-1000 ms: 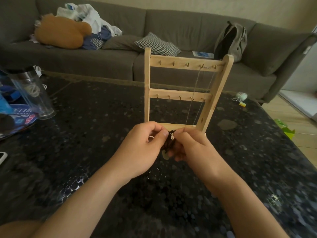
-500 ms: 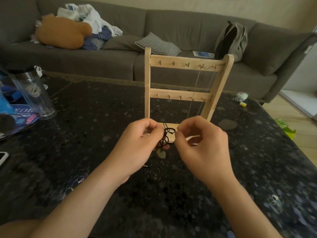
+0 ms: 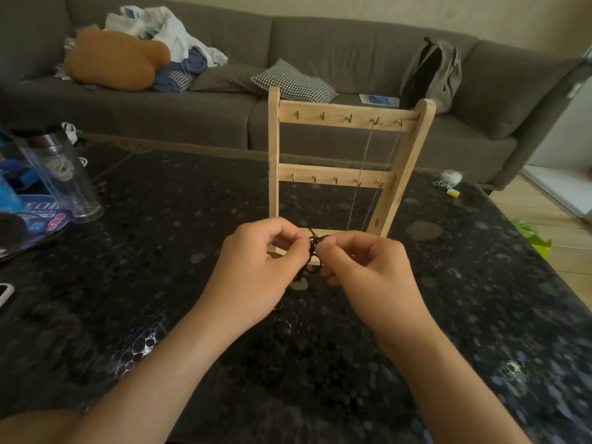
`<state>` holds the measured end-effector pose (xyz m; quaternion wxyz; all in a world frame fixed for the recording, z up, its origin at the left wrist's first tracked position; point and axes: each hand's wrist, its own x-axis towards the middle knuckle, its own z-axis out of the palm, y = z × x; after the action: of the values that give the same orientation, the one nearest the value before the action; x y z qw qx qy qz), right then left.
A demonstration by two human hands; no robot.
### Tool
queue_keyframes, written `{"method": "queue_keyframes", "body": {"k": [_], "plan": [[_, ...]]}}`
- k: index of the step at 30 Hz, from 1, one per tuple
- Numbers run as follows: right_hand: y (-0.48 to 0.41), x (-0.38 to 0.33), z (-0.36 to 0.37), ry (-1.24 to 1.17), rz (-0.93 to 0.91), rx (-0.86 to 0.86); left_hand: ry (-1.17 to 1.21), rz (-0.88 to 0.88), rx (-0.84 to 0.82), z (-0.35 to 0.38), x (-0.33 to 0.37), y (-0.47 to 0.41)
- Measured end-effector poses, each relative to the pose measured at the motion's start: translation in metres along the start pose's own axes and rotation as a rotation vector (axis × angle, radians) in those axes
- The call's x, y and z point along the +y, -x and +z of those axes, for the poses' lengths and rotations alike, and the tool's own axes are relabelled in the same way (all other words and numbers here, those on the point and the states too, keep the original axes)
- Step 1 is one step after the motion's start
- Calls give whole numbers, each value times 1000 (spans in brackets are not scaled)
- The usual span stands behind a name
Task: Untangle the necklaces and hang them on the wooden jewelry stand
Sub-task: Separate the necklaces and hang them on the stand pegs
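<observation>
A wooden jewelry stand (image 3: 346, 114) with two rows of brass hooks stands upright on the dark table (image 3: 160, 251). One thin silver necklace (image 3: 363, 168) hangs from hooks at the right end of its top bar. Just in front of the stand's base, my left hand (image 3: 256, 270) and my right hand (image 3: 368, 270) pinch a tangled black cord necklace (image 3: 312, 251) between thumbs and forefingers. A pale pendant (image 3: 299, 285) dangles below the knot. Part of the cord is hidden behind my fingers.
A clear glass tumbler (image 3: 64, 177) and blue packaging (image 3: 32, 216) sit at the table's left, a phone corner (image 3: 4, 293) at the left edge. Small items (image 3: 450, 181) lie at the far right corner. A grey sofa (image 3: 320, 59) with clothes and a backpack runs behind.
My hands have drawn closer together around the black knot, and my right hand has turned so its thumb and forefinger pinch the cord higher up.
</observation>
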<state>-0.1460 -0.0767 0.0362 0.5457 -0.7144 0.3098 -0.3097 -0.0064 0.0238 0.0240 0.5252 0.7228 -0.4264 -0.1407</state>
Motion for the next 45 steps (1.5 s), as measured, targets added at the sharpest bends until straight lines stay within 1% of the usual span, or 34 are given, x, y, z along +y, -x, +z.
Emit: {"method": "queue_keyframes", "body": {"k": [3, 5, 9, 12, 14, 17, 20, 22, 25, 28, 30, 34, 37, 40, 42, 45], "plan": [[2, -3, 2, -87, 41, -22, -36, 55, 38, 2, 1, 1], [2, -5, 3, -104, 44, -29, -54, 89, 46, 3, 2, 3], [1, -1, 2, 2, -13, -19, -122, 138, 51, 2, 2, 3], [0, 1, 2, 23, -20, -25, -110, 96, 47, 2, 3, 2], [-1, 0, 2, -14, 8, -39, 38, -29, 35, 3, 4, 1], [-1, -1, 5, -60, 48, -74, 456, -276, -47, 5, 6, 1], [-1, -2, 6, -103, 72, -97, 795, -418, -117, 10, 12, 1], [-2, -1, 6, -124, 85, -98, 917, -462, -176, 13, 13, 1], [-2, 2, 6, -136, 116, -72, 987, -471, -256, 11, 14, 2], [-6, 6, 6, -201, 178, -45, 979, -480, -258, 5, 14, 1], [-7, 7, 5, -271, 203, -29, 960, -504, -207, 4, 14, -1], [-5, 3, 10, -399, 211, -63, 949, -618, -39, 8, 10, -6], [-4, 3, 13, -465, 247, -55, 975, -635, 9, 11, 11, -6], [-4, 2, 14, -555, 258, -92, 1079, -615, -13, 9, 15, -5], [-4, 3, 16, -555, 265, -119, 1147, -578, -58, 7, 17, -4], [-4, 8, 17, -585, 278, -134, 1185, -525, -120, 7, 18, -2]]}}
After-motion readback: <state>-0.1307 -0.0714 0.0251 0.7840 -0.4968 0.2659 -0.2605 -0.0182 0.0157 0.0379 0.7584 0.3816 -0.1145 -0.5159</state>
